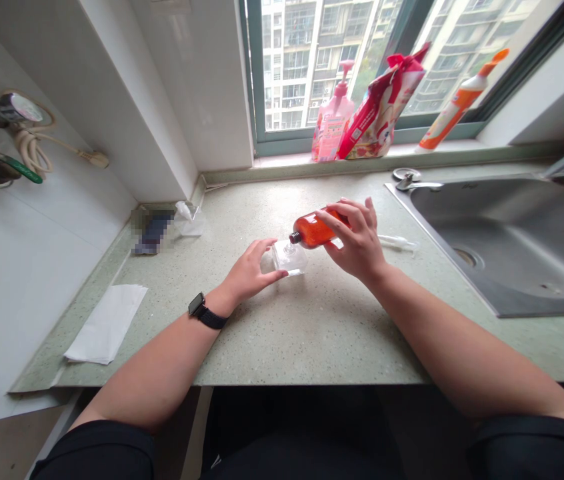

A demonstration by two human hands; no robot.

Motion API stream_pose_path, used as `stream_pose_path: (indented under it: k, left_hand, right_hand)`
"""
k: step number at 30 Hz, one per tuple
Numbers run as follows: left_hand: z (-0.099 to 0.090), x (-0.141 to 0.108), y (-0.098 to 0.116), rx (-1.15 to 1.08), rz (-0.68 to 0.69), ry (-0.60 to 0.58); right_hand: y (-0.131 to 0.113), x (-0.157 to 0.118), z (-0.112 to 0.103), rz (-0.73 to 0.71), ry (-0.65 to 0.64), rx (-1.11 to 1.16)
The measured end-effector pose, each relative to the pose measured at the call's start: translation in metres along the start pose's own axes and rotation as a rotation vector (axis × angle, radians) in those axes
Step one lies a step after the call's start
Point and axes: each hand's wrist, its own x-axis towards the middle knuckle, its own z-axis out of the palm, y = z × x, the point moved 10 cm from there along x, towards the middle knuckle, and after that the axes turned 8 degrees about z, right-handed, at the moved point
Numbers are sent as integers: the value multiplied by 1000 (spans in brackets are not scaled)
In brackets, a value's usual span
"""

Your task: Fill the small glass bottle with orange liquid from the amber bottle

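Observation:
My right hand [357, 241] is wrapped round an orange-red bottle [315, 229], which is tilted with its dark, uncapped neck pointing left and slightly down. Just beneath that neck stands a small clear glass container [289, 260] on the speckled counter. My left hand [252, 270], with a black watch at the wrist, steadies the clear container between thumb and fingers. Whether liquid is flowing between the two cannot be made out. Behind my right hand lies a clear, thin plastic item [398, 243], partly hidden.
White folded paper [107, 323] lies on the counter [282, 340] at the left. Behind it are a blurred dark packet [153, 232] and a small clear container [189, 221]. A steel sink [517, 247] is at the right; a pink pump bottle [332, 127], red bag and orange-white bottle line the sill.

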Motion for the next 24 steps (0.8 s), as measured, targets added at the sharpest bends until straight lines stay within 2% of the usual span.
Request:
stream_pose_path:
  k: [6, 24]
  left_hand:
    - [-2, 1, 3, 69, 4, -2]
    - [-2, 1, 4, 63, 5, -12]
  right_hand:
    - [0, 0, 0, -12, 3, 0]
    - [-4, 0, -4, -23, 31, -6]
